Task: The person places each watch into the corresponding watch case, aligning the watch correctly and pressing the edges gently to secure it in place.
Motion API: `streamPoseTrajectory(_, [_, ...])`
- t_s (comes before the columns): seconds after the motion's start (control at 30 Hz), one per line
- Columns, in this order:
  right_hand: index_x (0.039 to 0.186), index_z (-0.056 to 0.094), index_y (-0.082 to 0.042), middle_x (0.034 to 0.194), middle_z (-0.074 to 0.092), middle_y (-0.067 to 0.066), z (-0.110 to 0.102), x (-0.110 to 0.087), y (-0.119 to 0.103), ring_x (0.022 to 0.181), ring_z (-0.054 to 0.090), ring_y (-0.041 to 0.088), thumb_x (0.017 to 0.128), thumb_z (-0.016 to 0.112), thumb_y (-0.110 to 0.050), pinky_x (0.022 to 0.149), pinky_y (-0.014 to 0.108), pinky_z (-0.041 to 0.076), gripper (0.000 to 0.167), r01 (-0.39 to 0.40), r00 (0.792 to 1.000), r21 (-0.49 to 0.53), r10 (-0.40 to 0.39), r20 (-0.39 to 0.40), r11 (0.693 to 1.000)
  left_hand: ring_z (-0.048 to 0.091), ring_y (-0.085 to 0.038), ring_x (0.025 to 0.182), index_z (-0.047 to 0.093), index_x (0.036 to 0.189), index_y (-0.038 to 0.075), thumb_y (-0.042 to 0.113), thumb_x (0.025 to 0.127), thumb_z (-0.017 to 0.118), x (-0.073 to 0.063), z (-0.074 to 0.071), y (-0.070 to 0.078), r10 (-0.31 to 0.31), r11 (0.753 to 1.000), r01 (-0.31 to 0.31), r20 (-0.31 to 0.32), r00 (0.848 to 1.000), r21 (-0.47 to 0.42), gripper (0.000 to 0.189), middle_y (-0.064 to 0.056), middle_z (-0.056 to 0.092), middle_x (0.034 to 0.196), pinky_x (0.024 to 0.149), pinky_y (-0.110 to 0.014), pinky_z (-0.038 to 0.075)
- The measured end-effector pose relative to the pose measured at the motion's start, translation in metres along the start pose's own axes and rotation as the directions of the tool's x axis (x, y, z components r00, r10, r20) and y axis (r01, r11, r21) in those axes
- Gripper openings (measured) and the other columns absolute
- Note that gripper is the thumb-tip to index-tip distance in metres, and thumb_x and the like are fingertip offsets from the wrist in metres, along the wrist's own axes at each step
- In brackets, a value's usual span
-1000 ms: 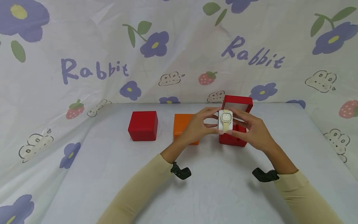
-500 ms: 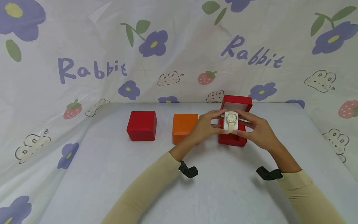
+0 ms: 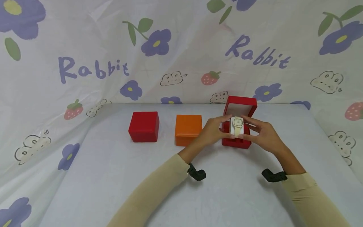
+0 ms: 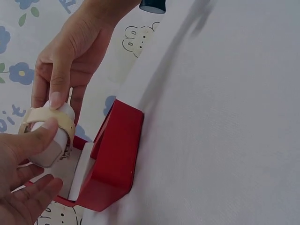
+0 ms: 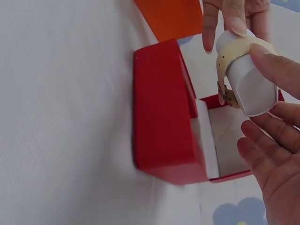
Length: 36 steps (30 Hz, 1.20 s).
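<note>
A wristwatch (image 3: 238,123) with a cream strap and squarish face is wrapped around a white cushion (image 5: 255,84). Both hands hold it between them. My left hand (image 3: 213,130) pinches one end of the cushion, with thumb and fingers bent around it. At the other end my right hand (image 3: 263,135) grips it the same way. In the left wrist view, the strap (image 4: 49,115) passes under a thumb. Just below the cushion stands an open red watch box (image 3: 236,145), its lid (image 3: 242,100) raised at the back and pale inside.
To the left of the open box sits an orange box (image 3: 188,124), closed, partly behind my left forearm. Farther left is a closed red box (image 3: 144,126). A patterned curtain (image 3: 181,63) hangs behind the white table (image 3: 113,164).
Both hands have carried the watch on its cushion to the right and a little lower in view, over the open box. The orange box shows more fully. The boxes stay put.
</note>
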State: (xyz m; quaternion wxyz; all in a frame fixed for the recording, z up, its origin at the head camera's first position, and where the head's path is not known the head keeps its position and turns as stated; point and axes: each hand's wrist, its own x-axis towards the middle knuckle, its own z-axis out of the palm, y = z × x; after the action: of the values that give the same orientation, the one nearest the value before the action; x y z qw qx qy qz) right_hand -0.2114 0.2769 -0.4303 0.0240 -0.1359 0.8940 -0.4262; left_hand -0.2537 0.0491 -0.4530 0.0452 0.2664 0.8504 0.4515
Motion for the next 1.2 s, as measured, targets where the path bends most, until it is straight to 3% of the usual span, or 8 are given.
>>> streamPoseTrajectory(0.17, [0.157,0.04,-0.016,0.157,0.04,0.023,-0.001,0.0,0.009,0.139,0.042,0.05,0.089,0.081,-0.026,0.099,0.057,0.049,0.081,-0.038,0.999,-0.016,0.039,0.019,0.999,0.052,-0.016,0.134,0.049,0.152,0.014,0.025,0.082,0.086,0.004,0.006,0.0,-0.006,0.999,0.006,0.013,1.0,0.042,0.08,-0.001,0.052,0.152,0.106,-0.026,0.048])
streamPoseTrajectory(0.33, [0.157,0.041,-0.017,0.157,0.039,0.023,-0.001,0.001,0.014,0.144,0.035,0.049,0.089,0.081,-0.028,0.108,0.063,0.039,0.08,-0.049,0.999,-0.032,0.049,0.02,0.998,0.053,-0.016,0.133,0.05,0.151,0.018,0.03,0.082,0.087,0.007,0.01,-0.002,-0.018,0.993,0.016,0.019,1.0,0.113,0.08,0.0,0.054,0.149,0.108,-0.029,0.046])
streamPoseTrajectory(0.6, [0.156,0.042,-0.019,0.158,0.039,0.022,0.001,0.002,0.026,0.146,0.031,0.047,0.087,0.082,-0.029,0.11,0.073,0.03,0.081,-0.073,0.997,-0.055,0.074,0.022,0.996,0.058,-0.021,0.12,0.051,0.15,0.017,0.031,0.081,0.088,0.01,0.016,-0.003,-0.02,0.986,0.015,0.027,0.999,0.163,0.079,-0.004,0.06,0.143,0.1,-0.025,0.05])
streamPoseTrajectory(1.2, [0.155,0.045,-0.016,0.156,0.042,0.021,0.004,0.005,0.041,0.146,0.031,0.046,0.088,0.081,-0.027,0.109,0.073,0.032,0.077,-0.073,0.996,-0.064,0.076,0.043,0.995,0.056,-0.015,0.117,0.054,0.149,0.018,0.032,0.081,0.087,0.015,0.028,-0.014,-0.052,0.983,0.047,0.026,0.998,0.175,0.076,-0.002,0.063,0.137,0.098,-0.024,0.052])
